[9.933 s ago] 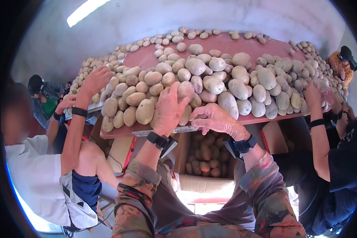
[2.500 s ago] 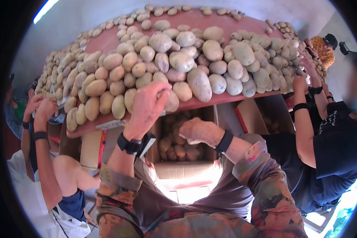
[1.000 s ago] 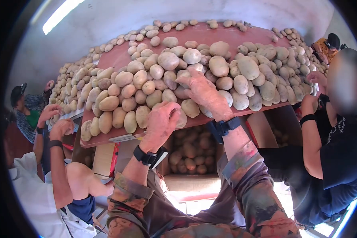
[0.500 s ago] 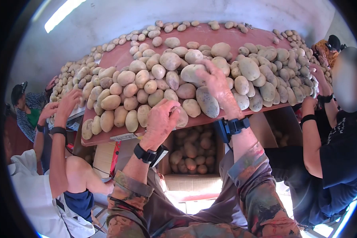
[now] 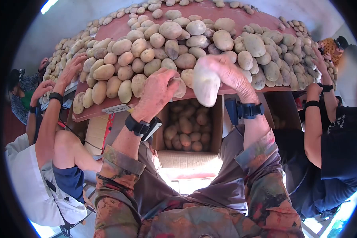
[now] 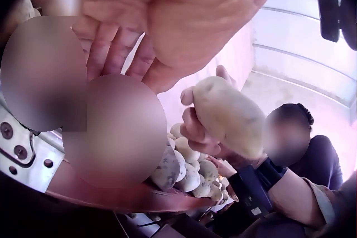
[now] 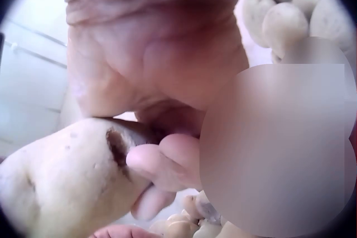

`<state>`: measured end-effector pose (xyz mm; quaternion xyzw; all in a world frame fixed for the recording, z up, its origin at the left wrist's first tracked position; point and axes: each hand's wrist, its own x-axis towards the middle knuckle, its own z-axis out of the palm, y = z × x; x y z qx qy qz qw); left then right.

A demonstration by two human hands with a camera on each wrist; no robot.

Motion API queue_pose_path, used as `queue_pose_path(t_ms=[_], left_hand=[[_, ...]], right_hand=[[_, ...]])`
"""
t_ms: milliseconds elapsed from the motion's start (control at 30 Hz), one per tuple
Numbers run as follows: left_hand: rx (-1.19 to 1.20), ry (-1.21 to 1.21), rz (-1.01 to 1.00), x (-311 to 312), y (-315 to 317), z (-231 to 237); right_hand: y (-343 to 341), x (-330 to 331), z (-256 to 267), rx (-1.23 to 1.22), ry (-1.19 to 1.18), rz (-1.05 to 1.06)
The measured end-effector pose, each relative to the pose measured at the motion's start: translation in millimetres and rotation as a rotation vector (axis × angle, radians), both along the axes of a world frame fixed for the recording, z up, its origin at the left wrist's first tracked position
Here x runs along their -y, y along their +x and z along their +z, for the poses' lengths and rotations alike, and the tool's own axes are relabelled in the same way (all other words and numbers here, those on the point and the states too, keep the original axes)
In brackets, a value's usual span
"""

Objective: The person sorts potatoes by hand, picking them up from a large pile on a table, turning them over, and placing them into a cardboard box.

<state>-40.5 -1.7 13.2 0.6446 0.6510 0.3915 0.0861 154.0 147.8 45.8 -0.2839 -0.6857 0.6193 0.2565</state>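
Observation:
A large pale potato (image 5: 206,86) hangs from my right hand (image 5: 231,75), whose fingers grip its upper end over the table's front edge. The left wrist view shows that potato (image 6: 228,116) with fingers behind it. A dark, sunken spot marks its skin (image 7: 72,174) in the right wrist view. My left hand (image 5: 156,93), fingers loosely bent, rests at the table edge beside a smaller potato (image 5: 180,88); the contact is partly hidden. Many potatoes (image 5: 185,61) lie heaped behind both hands.
Below the table edge (image 5: 142,104) stands a cardboard box (image 5: 186,158) holding several potatoes. More boxes stand at either side. People sit close on the left (image 5: 35,178) and right (image 5: 341,150), their hands near the heap.
My right hand has lifted the large potato off the heap and brought it toward the front edge. My left hand stays beside the same small potato. The head view has tilted down.

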Motion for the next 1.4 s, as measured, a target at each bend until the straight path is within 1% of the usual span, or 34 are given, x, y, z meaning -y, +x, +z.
queue_pose_path(t_ms=[67, 100, 133, 200, 267, 300, 333, 400, 433, 500, 533, 600, 667, 733, 800, 867, 933, 967, 1033, 1067, 1133, 1267, 1367, 1400], left_hand=[[0.076, -0.018, 0.006, -0.5, -0.9, 1.3], [0.077, -0.01, -0.004, -1.2, -1.6, 1.3], [0.062, -0.002, 0.001, -1.1, -2.7, 0.6], [0.052, 0.014, -0.008, -1.6, -2.4, 0.2], [0.046, 0.016, -0.012, -0.9, -1.1, 4.1], [0.062, -0.003, -0.014, 0.2, 0.6, 8.3], [0.065, 0.001, -0.025, 0.0, 1.1, 8.4], [0.04, 0.036, -0.025, -0.7, -0.5, 7.5], [0.008, 0.01, -0.032, -0.8, -3.9, 6.3], [0.025, 0.013, -0.042, 0.7, -1.7, 9.1], [0.036, 0.008, -0.042, 1.7, -0.5, 11.5], [0.033, -0.016, -0.041, 3.3, 1.1, 15.3], [0.026, -0.037, -0.037, 3.2, 1.6, 15.5], [0.024, -0.033, -0.012, 2.6, 2.2, 13.1], [0.041, -0.026, -0.023, 4.2, 4.9, 14.3], [0.06, -0.022, -0.028, 3.3, 4.1, 13.3], [-0.022, -0.001, -0.046, 1.3, 1.0, 6.9], [-0.022, 0.001, -0.045, 0.4, 1.5, 5.7], [0.036, 0.032, -0.053, -1.9, 3.1, 6.3], [0.033, 0.03, -0.05, -2.4, 4.4, 7.6], [0.044, 0.035, -0.025, -4.5, 8.6, 11.8], [0.03, 0.017, -0.046, -10.2, 9.2, 11.6], [-0.018, 0.072, -0.043, -15.5, 7.6, 5.1], [-0.012, 0.043, -0.036, -14.0, 8.5, 5.2]], right_hand=[[4.6, 25.5, 18.3, 0.185, -0.023, 0.277], [3.2, 27.6, 8.9, 0.152, 0.132, 0.34], [2.9, 28.3, 5.6, 0.243, 0.18, 0.414], [4.0, 41.4, 0.3, 0.333, 0.29, 0.448], [2.5, 50.8, -5.8, 0.411, 0.437, 0.532], [-0.9, 57.6, -4.9, 0.5, 0.475, 0.569], [-2.4, 63.5, -8.0, 0.506, 0.475, 0.558], [-2.7, 72.9, -20.1, 0.593, 0.613, 0.646], [-1.6, 76.7, -27.0, 0.602, 0.614, 0.636], [-0.4, 81.5, -31.2, 0.611, 0.684, 0.722], [-0.6, 80.1, -26.5, 0.62, 0.687, 0.713], [-2.1, 76.3, -14.4, 0.79, 0.357, 0.753], [-5.8, 62.9, -17.6, 0.564, 0.37, 0.636], [-1.4, 47.6, -14.1, 0.223, 0.31, 0.416], [2.7, 32.2, -11.1, -0.052, 0.745, -0.092], [8.0, 1.2, -7.9, -0.075, 0.934, -0.51], [24.5, -24.9, 4.1, 0.0, 0.99, -0.773], [32.9, -32.8, 7.7, -0.001, 0.991, -0.772], [44.4, -46.6, 15.3, 0.2, 1.212, -0.964], [44.9, -52.3, 13.8, 0.198, 1.208, -0.962], [44.1, -63.4, 4.7, 0.44, 1.183, -1.026], [47.7, -82.2, -4.3, 0.504, 1.188, -0.997], [50.5, -90.7, -7.5, 0.588, 1.184, -0.941], [51.3, -92.4, -8.1, 0.613, 1.18, -0.92]])
